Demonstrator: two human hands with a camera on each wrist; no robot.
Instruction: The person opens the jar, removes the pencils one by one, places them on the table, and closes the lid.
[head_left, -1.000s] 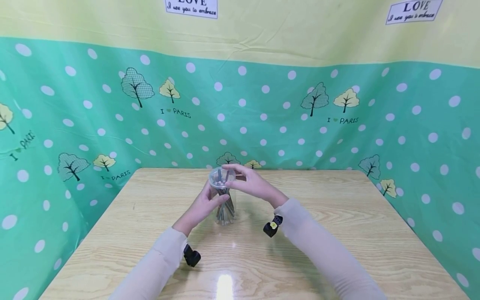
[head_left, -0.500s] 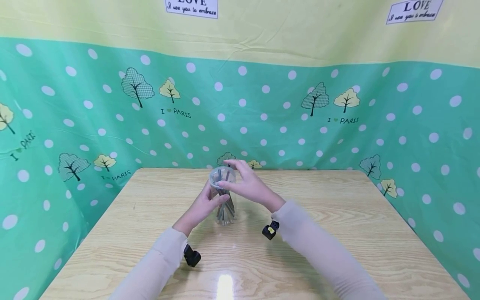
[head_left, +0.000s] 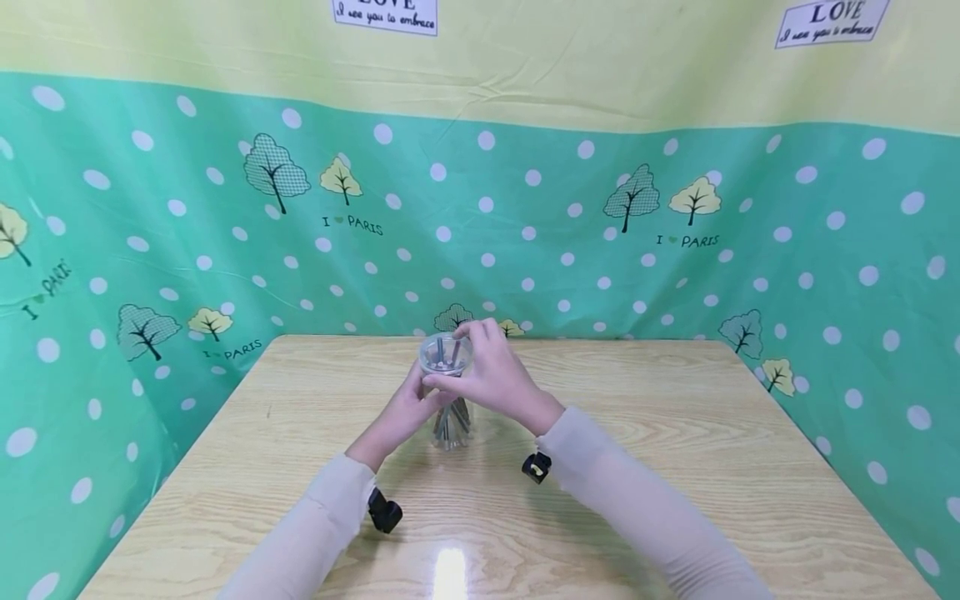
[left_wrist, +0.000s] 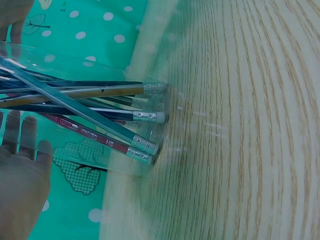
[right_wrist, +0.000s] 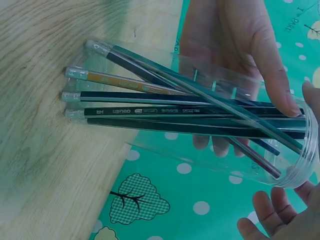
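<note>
A clear plastic jar [head_left: 442,438] stands upright on the table, holding several pencils [right_wrist: 165,111] with their eraser ends down. My left hand [head_left: 401,412] wraps round the jar's upper body from the left, and the right wrist view shows its thumb along the wall. Around the clear round lid [head_left: 433,354] at the top, my right hand [head_left: 498,379] grips with thumb in front and fingers behind. In the left wrist view, dark, yellow and red pencils [left_wrist: 110,92] show through the wall.
The jar is toward the far side of the light wood table [head_left: 637,467]. A green dotted curtain [head_left: 525,200] hangs right behind the far edge and along both sides. Black wrist cameras [head_left: 385,510] hang under both sleeves.
My right hand has turned about the lid, its thumb shifting from the right side round to the front left. The left hand and the jar have stayed in place.
</note>
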